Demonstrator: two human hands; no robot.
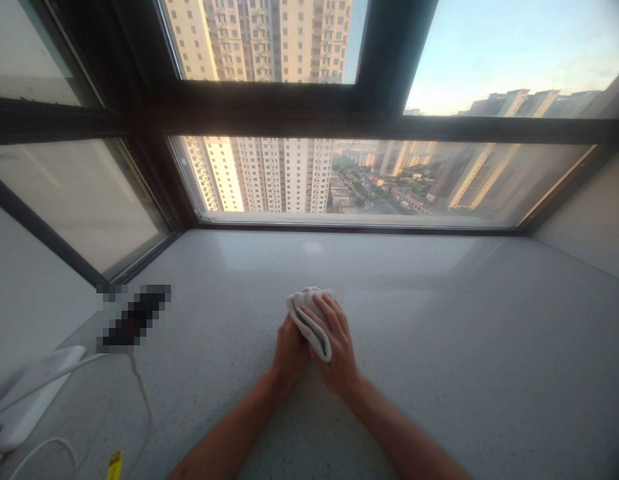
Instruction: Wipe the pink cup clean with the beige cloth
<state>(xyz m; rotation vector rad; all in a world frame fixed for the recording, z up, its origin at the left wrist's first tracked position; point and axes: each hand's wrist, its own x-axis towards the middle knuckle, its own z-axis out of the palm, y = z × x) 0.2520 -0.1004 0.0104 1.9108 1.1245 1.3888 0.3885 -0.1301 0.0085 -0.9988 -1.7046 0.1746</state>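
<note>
Nearest, far left of the window, a white cable is lying loose on the surface. Farther in, centred below the window, the left hand and right hand are meeting, each grip curling closed around a bunched white cloth. A wide leftward sweep risks snagging the cable.

White cloth, crumpled into a wad, lying mid-way across the speckled grey sill, partly covered.
</note>
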